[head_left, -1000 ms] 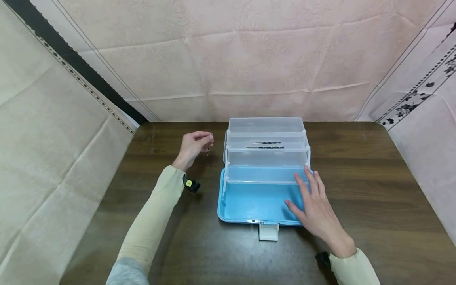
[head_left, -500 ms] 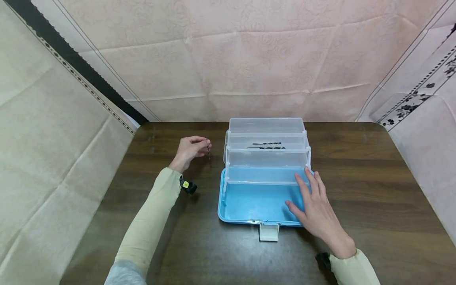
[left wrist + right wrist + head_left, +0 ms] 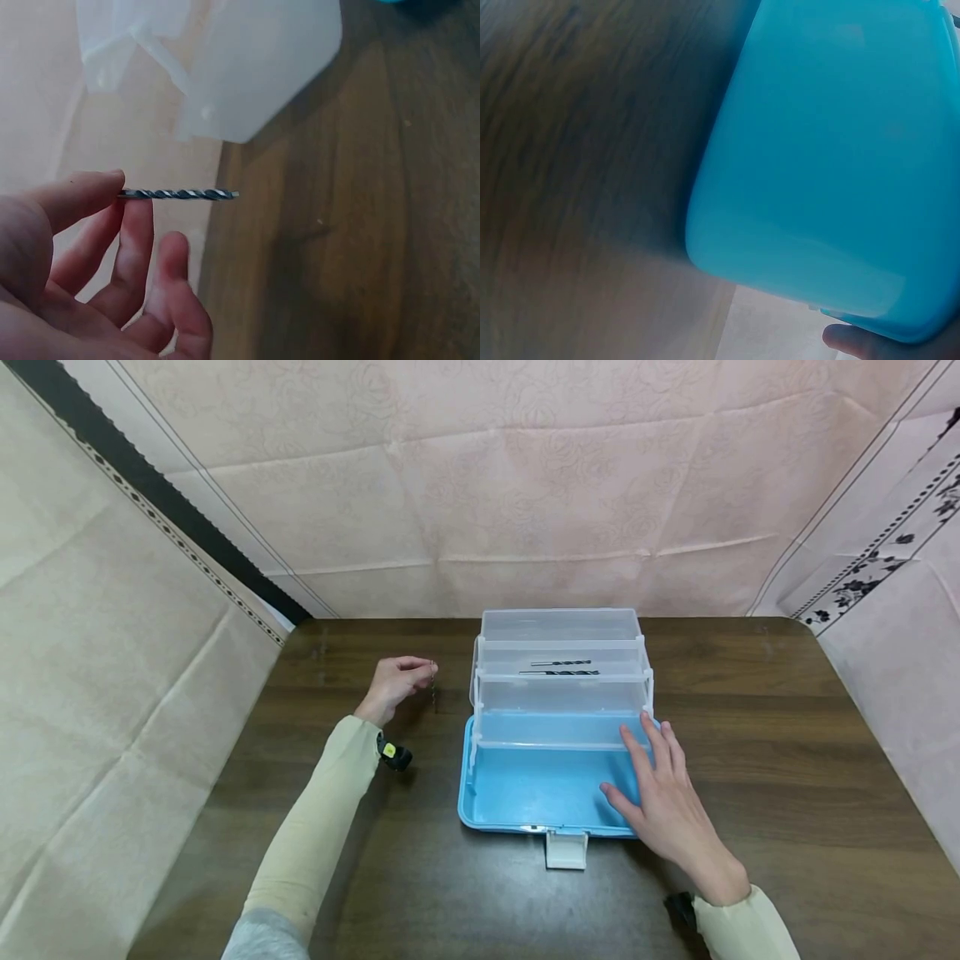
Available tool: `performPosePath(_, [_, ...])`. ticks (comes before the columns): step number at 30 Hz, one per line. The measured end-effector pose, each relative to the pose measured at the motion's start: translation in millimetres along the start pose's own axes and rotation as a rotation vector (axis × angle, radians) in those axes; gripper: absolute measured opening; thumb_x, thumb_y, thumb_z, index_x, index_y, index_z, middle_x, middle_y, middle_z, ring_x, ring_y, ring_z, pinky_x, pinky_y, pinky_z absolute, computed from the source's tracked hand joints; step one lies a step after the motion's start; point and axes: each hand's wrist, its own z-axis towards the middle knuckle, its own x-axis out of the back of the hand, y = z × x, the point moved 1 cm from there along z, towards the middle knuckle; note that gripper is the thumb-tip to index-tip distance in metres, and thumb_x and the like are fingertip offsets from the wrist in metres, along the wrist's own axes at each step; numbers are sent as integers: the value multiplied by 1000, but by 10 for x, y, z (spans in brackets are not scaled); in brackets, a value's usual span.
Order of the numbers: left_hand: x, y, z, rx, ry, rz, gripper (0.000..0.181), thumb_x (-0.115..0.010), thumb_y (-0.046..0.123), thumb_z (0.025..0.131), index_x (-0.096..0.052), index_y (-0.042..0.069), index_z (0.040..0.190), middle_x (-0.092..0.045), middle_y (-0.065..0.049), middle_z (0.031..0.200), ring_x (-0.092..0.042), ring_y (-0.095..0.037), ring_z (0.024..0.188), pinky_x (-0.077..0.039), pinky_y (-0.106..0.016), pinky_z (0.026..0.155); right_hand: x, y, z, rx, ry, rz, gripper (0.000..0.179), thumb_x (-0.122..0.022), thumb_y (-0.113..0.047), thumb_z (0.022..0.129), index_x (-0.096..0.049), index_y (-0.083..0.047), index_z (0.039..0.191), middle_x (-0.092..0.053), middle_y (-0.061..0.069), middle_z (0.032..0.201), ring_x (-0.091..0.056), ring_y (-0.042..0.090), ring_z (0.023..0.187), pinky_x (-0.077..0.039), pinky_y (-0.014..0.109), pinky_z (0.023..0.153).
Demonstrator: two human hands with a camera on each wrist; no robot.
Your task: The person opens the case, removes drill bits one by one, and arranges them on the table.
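My left hand pinches a dark spiral drill bit between thumb and fingertips, left of the toolbox. In the head view this bit hangs point down above the table. The blue toolbox stands with its translucent trays raised in steps behind its bottom compartment. Two drill bits lie side by side in one of the upper trays. Over the box's right front part rests my right hand, fingers spread and fairly straight. Its thumb tip shows by the blue rim in the right wrist view.
A white latch hangs from the box's front edge. The brown wooden table runs back to a pale cloth behind it. More cloth closes off the left side.
My left hand has shifted slightly left and toward me, and the bit has turned to hang more plainly below the fingers. The right hand and the box have stayed put.
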Motion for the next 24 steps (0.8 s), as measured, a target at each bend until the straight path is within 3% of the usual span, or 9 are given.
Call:
performPosePath(11, [-37,-189,136,52,5,38,26,-71,30,83,-69,11,101,-65,-6,102,-57,-24,90,-44,-40,83,3,4,-3,0,8,5,87,-75,-34,76,-28,-8,145,-9,15,152,-6,43,135,-29,68,89])
performPosePath(24, [-99,-274,179,96,12,132,23,-73,28,81,-69,11,97,-61,-6,104,-56,-26,90,-43,-37,81,1,-1,-3,-12,-4,6,87,-74,-35,77,-27,-9,145,-8,14,152,-5,41,135,-30,68,89])
